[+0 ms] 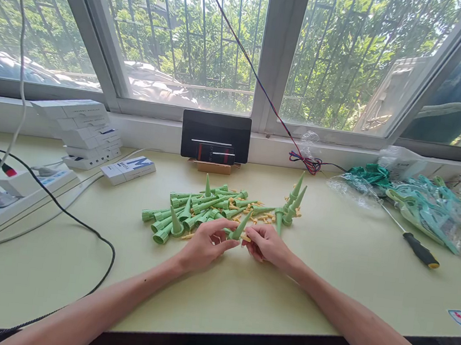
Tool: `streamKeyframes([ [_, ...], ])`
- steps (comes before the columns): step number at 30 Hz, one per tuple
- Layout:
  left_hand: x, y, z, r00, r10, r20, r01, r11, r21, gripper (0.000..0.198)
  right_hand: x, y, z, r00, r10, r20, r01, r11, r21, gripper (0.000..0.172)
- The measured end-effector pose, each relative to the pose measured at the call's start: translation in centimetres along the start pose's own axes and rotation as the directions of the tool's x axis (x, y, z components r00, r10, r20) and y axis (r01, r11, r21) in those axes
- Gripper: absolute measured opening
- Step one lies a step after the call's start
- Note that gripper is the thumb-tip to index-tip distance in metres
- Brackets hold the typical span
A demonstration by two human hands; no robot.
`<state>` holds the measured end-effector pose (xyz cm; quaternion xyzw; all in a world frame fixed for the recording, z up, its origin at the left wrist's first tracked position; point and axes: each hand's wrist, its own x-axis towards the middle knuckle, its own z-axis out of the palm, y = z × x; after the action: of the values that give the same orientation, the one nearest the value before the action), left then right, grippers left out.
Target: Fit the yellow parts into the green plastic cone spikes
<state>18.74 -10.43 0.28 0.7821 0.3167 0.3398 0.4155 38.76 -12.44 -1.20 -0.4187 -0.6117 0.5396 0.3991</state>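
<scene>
My left hand [208, 243] grips a green plastic plant watering spike [240, 227] near its wide end, the pointed tip tilted up and to the right. Close beside it, my right hand [266, 244] pinches a small yellow plastic peg [246, 238] against or very near the spike's side; whether it has entered is too small to tell. Behind my left hand lies a heap of similar green spikes [174, 221], with loose yellow pegs [264, 217] scattered at its right. Several spikes with yellow side pieces [292, 205] stand grouped beyond my right hand.
At the left are a power strip [43, 194], a black cable [97, 233] and stacked white boxes [88, 130]. A dark tablet [217, 129] stands by the window. To the right lie a screwdriver [420, 250] and bagged green plastic parts [423, 207].
</scene>
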Motion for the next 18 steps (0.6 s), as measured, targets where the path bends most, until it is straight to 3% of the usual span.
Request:
streamKeyframes([
  [11,-0.01,-0.34,0.13,1.000,0.015,-0.011,-0.015,1.000,-0.025,0.027,-0.06,-0.52,-0.11,0.984,0.172,0.051,-0.178,0.975,0.132,0.046],
  [18,-0.05,-0.49,0.22,1.000,0.027,-0.012,-0.028,0.999,-0.038,0.025,-0.01,-0.30,-0.14,0.981,0.181,0.066,-0.189,0.971,0.143,0.046],
])
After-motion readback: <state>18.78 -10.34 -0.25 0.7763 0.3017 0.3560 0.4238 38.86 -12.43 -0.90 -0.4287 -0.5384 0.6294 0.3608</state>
